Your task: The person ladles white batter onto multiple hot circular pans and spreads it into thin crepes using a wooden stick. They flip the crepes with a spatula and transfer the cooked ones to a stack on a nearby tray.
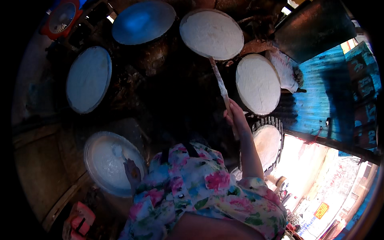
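My right hand (235, 115) is wrapped round a long thin stick (221, 83) smeared with white. The stick's far end meets the lower rim of a round, white-coated disc (212, 34) at the far middle. At the near left, my left hand (132, 171) is at the right side of a wide basin (89, 158) of milky white liquid. Its fingers are closed on what looks like the handle of a ladle (117, 150), whose pale bowl lies in the liquid. The handle is mostly hidden in shadow.
More round white discs stand in a ring: one at left (89, 80), a bluish one (144, 23) at far left, one at right (258, 84). A pale round sheet (267, 142) lies on a slatted basket at near right. Blue corrugated sheeting (320, 88) borders the right.
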Available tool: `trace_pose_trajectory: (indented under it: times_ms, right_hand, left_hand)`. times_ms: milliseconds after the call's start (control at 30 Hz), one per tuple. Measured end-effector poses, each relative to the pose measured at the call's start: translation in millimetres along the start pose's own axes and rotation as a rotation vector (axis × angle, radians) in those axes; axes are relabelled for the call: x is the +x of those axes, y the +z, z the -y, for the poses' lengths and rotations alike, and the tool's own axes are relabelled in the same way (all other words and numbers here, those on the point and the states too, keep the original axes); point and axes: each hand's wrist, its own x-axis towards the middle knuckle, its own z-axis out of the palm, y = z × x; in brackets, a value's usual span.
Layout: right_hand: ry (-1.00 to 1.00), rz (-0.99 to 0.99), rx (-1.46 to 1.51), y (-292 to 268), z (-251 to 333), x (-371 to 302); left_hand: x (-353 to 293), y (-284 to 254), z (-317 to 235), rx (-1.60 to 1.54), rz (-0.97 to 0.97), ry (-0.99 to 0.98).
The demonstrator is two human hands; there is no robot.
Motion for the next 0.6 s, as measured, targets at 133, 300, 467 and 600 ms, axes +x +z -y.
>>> trace_pose_trajectory:
  times_ms: [133,300,467,600]
  right_hand:
    - [0.001,0.028,0.032,0,-3,5]
    - [0.032,0.032,0.062,-5,0,6]
    - [0.046,0.002,0.069,-5,7,13]
    - [0.046,0.037,0.004,-14,1,19]
  left_hand:
    - [3,-13,-8,-0.028,0.005,-0.026]
    - [7,-31,-14,-0.113,0.038,-0.080]
    - [6,-30,2,0.270,-0.333,0.202]
    - [2,-24,19,0.402,-0.245,0.225]
